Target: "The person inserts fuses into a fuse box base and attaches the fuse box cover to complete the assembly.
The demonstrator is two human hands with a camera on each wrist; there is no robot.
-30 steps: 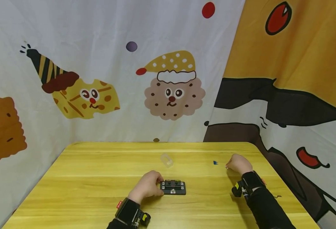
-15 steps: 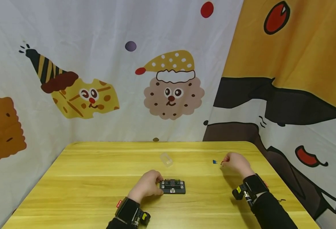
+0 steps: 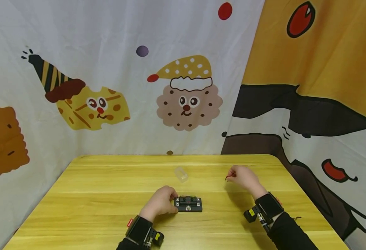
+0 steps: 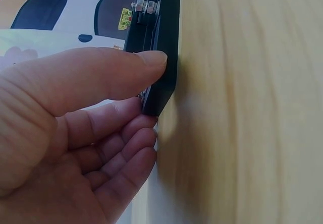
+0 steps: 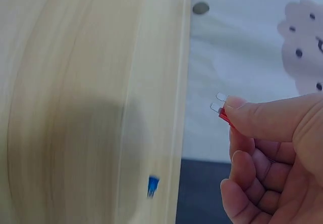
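My right hand (image 3: 243,177) is raised above the right part of the table, pinching a red blade fuse (image 5: 223,115) between thumb and forefinger. In the right wrist view its two metal prongs stick out past the fingertips. A blue blade fuse (image 5: 153,185) lies on the wood; in the head view that hand hides it. Near the table's middle, a black fuse block (image 3: 188,209) with metal bolts lies flat. My left hand (image 3: 160,203) holds its left end, the thumb (image 4: 151,58) along the near side and fingers at the far side.
A clear plastic piece (image 3: 177,173), like a small box or cover, lies behind the fuse block on the wooden table (image 3: 108,208). A thin dark strand (image 3: 297,217) is beside the right forearm. A printed cloth (image 3: 114,34) hangs behind the table.
My right hand has moved left with the red fuse, passing in front of the blue fuse, which was visible before. My left hand and the fuse block have stayed put.
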